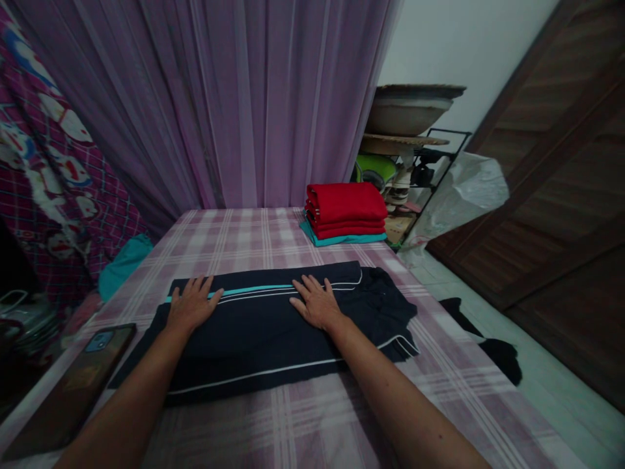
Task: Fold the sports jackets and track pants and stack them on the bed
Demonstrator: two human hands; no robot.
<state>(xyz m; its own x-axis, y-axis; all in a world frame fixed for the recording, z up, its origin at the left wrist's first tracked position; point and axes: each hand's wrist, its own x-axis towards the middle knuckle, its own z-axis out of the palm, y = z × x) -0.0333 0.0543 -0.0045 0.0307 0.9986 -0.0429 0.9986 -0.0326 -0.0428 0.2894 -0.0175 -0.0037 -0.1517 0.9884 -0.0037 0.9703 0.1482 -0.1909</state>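
A dark navy garment (258,339) with white piping and a turquoise stripe lies flat across the table, its far edge folded over. It looks like a pair of shorts or trousers, with a gathered part at the right end. My left hand (192,305) rests on its left side by the turquoise stripe, fingers spread. Palm down, my right hand (317,303) presses on the cloth right of the middle, fingers apart. Neither hand grips anything.
A stack of folded red garments (347,205) sits on a turquoise folded cloth (342,240) at the table's far right corner. A phone (73,384) lies at the left on the checked tablecloth (234,241). Behind hangs a purple curtain (273,98); a rack with basins (410,114) stands right.
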